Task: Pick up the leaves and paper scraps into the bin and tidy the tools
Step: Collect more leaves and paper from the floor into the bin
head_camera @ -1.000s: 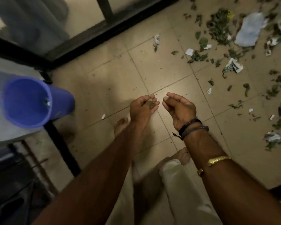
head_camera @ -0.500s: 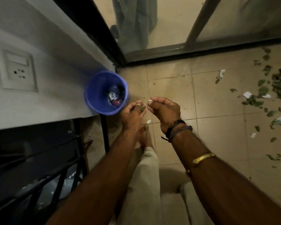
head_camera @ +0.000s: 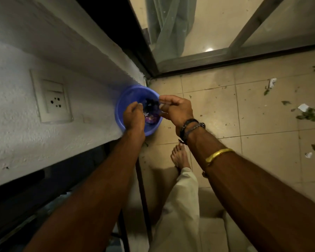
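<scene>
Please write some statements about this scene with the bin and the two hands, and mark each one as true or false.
1. The left hand and the right hand are both over the blue bin. True.
2. The bin is empty. False: rubbish lies inside it.
3. On the floor at the right lie leaves and a paper scrap. True.
4. The bin stands far from the white wall. False: it stands close beside that wall.

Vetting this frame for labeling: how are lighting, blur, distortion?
Head view: dim warm light; bin interior dark, contents hard to read; left hand and right hand slightly soft; glare spot behind the glass; wide-angle curves the wall edge; leaves blurred at the right edge.
</scene>
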